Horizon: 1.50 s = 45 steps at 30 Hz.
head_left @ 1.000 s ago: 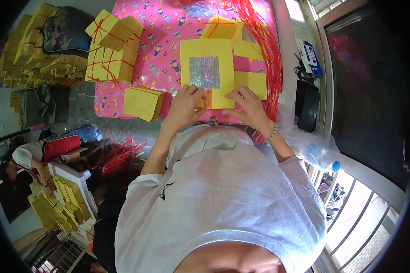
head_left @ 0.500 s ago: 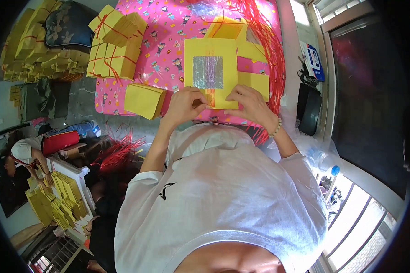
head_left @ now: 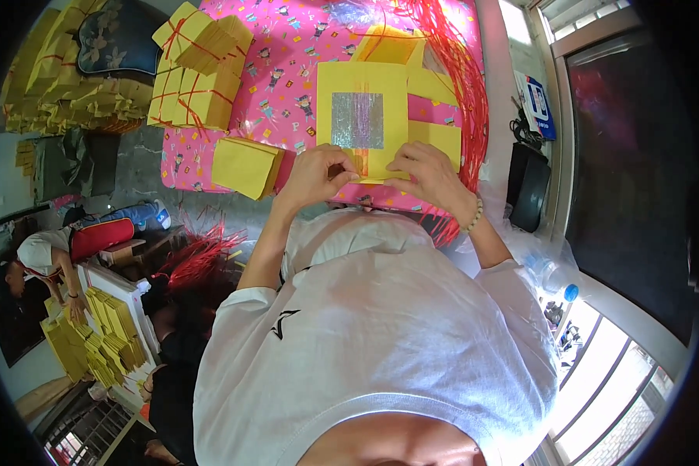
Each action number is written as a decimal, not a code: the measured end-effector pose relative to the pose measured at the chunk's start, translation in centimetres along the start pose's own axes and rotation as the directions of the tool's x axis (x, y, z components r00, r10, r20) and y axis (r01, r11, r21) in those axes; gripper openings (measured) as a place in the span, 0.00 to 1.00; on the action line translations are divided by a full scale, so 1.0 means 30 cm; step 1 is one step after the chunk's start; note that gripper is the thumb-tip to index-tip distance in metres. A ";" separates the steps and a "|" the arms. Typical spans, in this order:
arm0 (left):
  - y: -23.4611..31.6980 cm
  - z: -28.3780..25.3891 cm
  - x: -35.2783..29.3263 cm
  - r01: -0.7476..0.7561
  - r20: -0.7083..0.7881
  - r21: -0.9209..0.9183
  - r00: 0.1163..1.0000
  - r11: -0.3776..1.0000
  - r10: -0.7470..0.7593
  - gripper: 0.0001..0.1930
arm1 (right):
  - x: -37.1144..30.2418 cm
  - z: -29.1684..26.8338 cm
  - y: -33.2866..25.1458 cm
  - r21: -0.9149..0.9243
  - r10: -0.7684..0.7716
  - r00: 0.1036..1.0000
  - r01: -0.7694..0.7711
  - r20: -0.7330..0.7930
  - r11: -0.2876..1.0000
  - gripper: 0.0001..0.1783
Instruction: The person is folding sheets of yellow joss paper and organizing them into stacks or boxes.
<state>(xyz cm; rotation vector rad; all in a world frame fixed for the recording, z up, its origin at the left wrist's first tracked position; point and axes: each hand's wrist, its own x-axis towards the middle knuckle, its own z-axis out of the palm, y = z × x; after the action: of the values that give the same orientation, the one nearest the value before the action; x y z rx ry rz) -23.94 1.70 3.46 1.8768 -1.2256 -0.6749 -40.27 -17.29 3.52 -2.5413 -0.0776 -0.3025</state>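
A yellow paper sheet (head_left: pixel 395 116) with a silver foil square (head_left: pixel 357 120) and reddish print down its middle lies in front of me on the pink patterned tablecloth. My left hand (head_left: pixel 318 177) pinches its near edge left of centre, thumb and index finger together. On the other side of the print, my right hand (head_left: pixel 429 177), with a beaded bracelet at the wrist, has its curled fingers on the same edge. That edge is bent up slightly between them. Whether one sheet or several lie under my fingers, I cannot tell.
Left of the sheet sit a folded yellow paper stack (head_left: pixel 245 168) and red-tied bundles (head_left: pixel 198 93). More yellow paper (head_left: pixel 439 144) lies at right, beside long red strings (head_left: pixel 474 101). A person (head_left: pixel 43 252) handles yellow stacks (head_left: pixel 105 330) at another table, lower left.
The sheet's near edge is curled up a little more, and my fingertips have moved slightly away from me with it. The other person's hand has shifted slightly over the stacks.
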 end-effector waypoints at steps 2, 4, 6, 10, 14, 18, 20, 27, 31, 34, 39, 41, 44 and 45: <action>-0.007 0.001 -0.001 0.027 0.002 -0.033 1.000 0.999 -0.027 0.04 | 0.003 -0.007 0.001 0.090 0.043 0.999 -0.045 0.017 0.995 0.11; -0.013 0.002 -0.001 0.054 0.004 -0.066 0.999 0.996 -0.054 0.04 | 0.006 -0.002 -0.002 0.148 0.101 0.995 -0.103 0.022 0.984 0.09; -0.017 0.005 0.000 0.093 0.021 -0.083 0.996 0.992 -0.092 0.04 | 0.005 0.012 -0.001 0.205 0.157 0.987 -0.160 0.031 0.966 0.07; -0.023 0.011 -0.001 0.108 0.011 -0.094 0.994 0.990 -0.107 0.04 | -0.008 0.056 0.014 0.308 0.277 0.961 -0.267 0.012 0.913 0.05; -0.032 0.016 -0.002 0.070 -0.014 -0.094 0.997 0.993 -0.072 0.04 | -0.007 0.070 0.025 0.299 0.280 0.960 -0.265 -0.006 0.917 0.05; -0.046 0.021 -0.004 0.082 -0.005 -0.113 0.997 0.990 -0.083 0.04 | -0.001 0.070 0.020 0.315 0.325 0.945 -0.316 0.023 0.895 0.04; -0.045 0.019 -0.001 0.083 -0.002 -0.106 0.997 0.991 -0.083 0.04 | -0.001 0.071 0.020 0.323 0.366 0.929 -0.363 0.053 0.874 0.05; -0.054 0.022 0.002 0.123 0.031 -0.120 0.992 0.985 -0.120 0.05 | 0.005 0.073 0.022 0.308 0.353 0.935 -0.348 0.042 0.886 0.05; -0.061 0.024 0.002 0.107 0.017 -0.091 0.994 0.990 -0.106 0.05 | 0.010 0.071 0.021 0.301 0.361 0.931 -0.360 0.054 0.883 0.05; -0.054 0.023 0.005 0.098 0.000 -0.127 0.995 0.987 -0.099 0.06 | 0.010 0.070 0.019 0.279 0.345 0.938 -0.340 0.035 0.898 0.05; 0.023 0.008 0.009 -0.214 -0.034 0.195 0.974 0.957 0.225 0.14 | 0.020 0.027 -0.031 0.284 0.287 0.957 -0.266 -0.036 0.921 0.05; 0.049 0.014 0.012 -0.181 0.002 0.255 0.982 0.950 0.187 0.18 | 0.038 0.002 -0.061 0.231 0.226 0.966 -0.194 -0.123 0.954 0.06; 0.053 0.025 0.034 -0.171 -0.076 0.389 0.973 0.905 0.217 0.16 | 0.060 -0.027 -0.059 0.134 0.125 0.976 -0.102 -0.176 0.986 0.09; 0.053 0.018 0.039 -0.160 -0.078 0.443 0.973 0.882 0.215 0.16 | 0.073 -0.033 -0.069 0.130 0.121 0.976 -0.098 -0.181 0.987 0.09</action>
<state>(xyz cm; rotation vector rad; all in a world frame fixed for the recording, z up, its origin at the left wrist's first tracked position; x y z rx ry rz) -24.70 0.09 4.45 2.0799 -1.5451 -0.1781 -38.60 -16.13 5.94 -2.3748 0.1140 -0.4784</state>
